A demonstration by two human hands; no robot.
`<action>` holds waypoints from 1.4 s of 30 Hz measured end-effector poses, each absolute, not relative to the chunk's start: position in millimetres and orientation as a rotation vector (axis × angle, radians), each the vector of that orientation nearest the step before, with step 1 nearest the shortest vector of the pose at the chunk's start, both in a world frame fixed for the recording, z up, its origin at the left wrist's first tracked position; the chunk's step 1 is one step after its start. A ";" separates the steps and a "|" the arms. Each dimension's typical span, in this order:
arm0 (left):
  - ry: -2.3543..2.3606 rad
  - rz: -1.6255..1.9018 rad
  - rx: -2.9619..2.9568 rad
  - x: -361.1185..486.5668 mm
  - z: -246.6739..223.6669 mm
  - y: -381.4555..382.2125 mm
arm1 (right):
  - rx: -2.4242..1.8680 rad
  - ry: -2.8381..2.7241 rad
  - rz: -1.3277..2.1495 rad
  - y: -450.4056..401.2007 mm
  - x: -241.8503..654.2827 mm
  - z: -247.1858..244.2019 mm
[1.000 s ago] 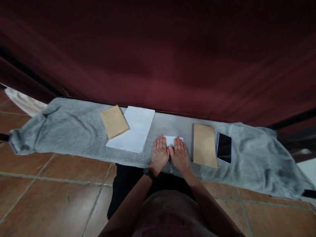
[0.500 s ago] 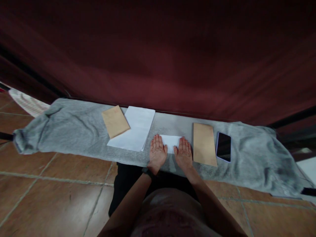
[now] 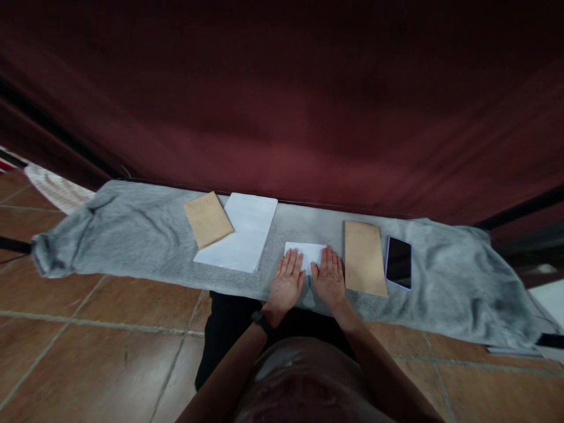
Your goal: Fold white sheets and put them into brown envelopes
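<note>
A small white folded paper (image 3: 304,249) lies flat on the grey cloth (image 3: 145,229) in front of me. My left hand (image 3: 287,282) rests palm down on its left part, fingers stretched out. On its right part lies my right hand (image 3: 328,276), also flat with the thumb apart from the fingers. Both hands cover some of the paper, and the two thumbs are close together. Just right of my right hand are brown envelopes (image 3: 365,258).
A phone (image 3: 399,262) with a dark screen lies right of the envelopes. To the left, white sheets (image 3: 247,229) sit partly under more brown envelopes (image 3: 208,220). A dark red curtain (image 3: 282,117) hangs behind the cloth-covered surface.
My left hand has shifted right, from the paper's left edge onto the paper. My right hand has stayed nearly in place. The view has moved slightly.
</note>
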State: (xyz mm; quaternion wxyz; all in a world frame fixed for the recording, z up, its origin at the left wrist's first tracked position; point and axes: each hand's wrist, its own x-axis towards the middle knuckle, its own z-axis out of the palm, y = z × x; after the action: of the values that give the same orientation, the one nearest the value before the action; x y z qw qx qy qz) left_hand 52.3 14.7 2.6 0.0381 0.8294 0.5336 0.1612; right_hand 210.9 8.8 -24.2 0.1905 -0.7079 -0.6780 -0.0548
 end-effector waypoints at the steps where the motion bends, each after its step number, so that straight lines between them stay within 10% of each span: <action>1: 1.580 0.474 2.576 51.7 2.0 11.8 | -1.990 -1.899 -0.152 8.6 210.8 -24.1; 21: 1.340 0.244 2.533 25.2 21.9 30.3 | -1.865 -1.893 -0.106 -2.4 218.1 -21.3; 36: 1.341 1.148 1.665 5.5 77.8 72.8 | -1.669 -1.615 0.747 8.2 241.1 25.8; 42: 1.432 1.150 1.302 14.6 36.8 73.0 | -1.871 -1.594 0.522 26.3 238.0 17.1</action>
State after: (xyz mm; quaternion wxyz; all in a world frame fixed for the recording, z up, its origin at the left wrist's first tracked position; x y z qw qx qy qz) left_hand 14.6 73.0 36.8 0.4306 0.5220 0.5739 0.4612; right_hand 238.0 26.3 17.1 0.3092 -0.7080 -0.6034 0.1976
